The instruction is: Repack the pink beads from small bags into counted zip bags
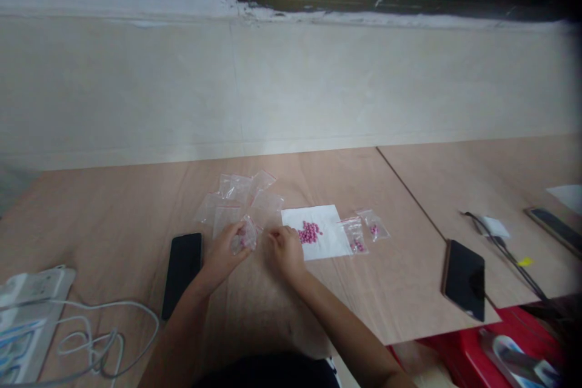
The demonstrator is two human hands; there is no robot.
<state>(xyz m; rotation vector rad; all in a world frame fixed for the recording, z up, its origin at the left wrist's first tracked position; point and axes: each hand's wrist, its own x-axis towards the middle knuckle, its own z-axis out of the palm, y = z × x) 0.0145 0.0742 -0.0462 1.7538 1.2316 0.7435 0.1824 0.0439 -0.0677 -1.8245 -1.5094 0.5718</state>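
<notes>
Well, the left hand (224,251) pinches a bag (246,234); the right hand (288,250), fingers curled, any hold impossible to tell, is nearer the beads (310,232), just right of it on paper (326,217).

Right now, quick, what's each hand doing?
Left hand: holding a bag with pink beads inside.
Right hand: fingers curled, by the paper; can't tell if it holds anything.
</notes>
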